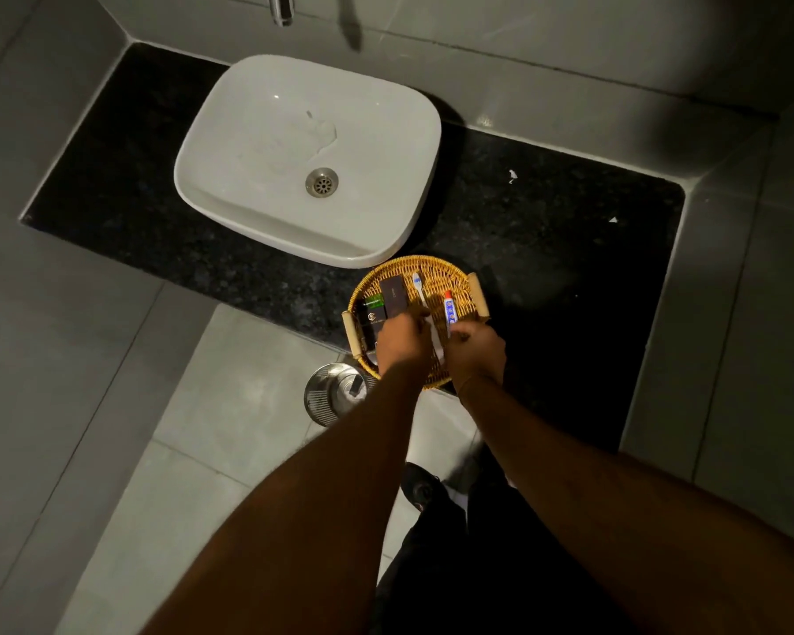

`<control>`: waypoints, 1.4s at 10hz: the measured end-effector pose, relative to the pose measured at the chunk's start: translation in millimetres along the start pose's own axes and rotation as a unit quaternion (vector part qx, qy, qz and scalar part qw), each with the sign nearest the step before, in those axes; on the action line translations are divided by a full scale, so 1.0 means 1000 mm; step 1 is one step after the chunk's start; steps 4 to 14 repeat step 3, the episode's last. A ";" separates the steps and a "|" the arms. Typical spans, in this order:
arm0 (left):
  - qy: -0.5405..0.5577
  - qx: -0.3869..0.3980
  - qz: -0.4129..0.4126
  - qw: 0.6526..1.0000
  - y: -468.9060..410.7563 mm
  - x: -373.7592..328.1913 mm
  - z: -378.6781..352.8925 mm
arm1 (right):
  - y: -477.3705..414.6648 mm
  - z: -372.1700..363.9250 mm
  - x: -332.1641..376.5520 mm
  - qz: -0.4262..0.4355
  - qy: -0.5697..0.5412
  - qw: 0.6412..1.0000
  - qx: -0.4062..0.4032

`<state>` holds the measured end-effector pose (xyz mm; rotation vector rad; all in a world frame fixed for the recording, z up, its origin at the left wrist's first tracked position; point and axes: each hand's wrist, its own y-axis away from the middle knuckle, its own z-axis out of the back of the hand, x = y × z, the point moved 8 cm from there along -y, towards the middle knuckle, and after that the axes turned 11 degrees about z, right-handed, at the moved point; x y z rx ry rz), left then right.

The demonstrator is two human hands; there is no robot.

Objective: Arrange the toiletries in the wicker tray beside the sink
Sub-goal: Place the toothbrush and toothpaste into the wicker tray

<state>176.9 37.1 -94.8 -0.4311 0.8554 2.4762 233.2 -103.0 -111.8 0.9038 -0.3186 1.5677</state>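
A round wicker tray with two wooden handles sits on the black counter just right of the white sink. Inside lie a brown box, a black box, a green packet, a toothbrush and a small toothpaste tube. My left hand rests over the tray's middle, fingers on the toothbrush handle. My right hand pinches the near end of the toothpaste tube. Something white lies between the hands, mostly hidden.
The black granite counter stretches to the right, with two small white scraps on it. A steel waste bin stands on the tiled floor below the counter edge. A tap spout hangs above the sink.
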 end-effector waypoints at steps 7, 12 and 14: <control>-0.143 -0.124 -0.100 0.977 0.055 0.004 0.039 | 0.013 0.024 0.077 0.261 0.165 0.949 0.059; -0.143 -0.124 -0.100 0.977 0.055 0.004 0.039 | 0.013 0.024 0.077 0.261 0.165 0.949 0.059; -0.143 -0.124 -0.100 0.977 0.055 0.004 0.039 | 0.013 0.024 0.077 0.261 0.165 0.949 0.059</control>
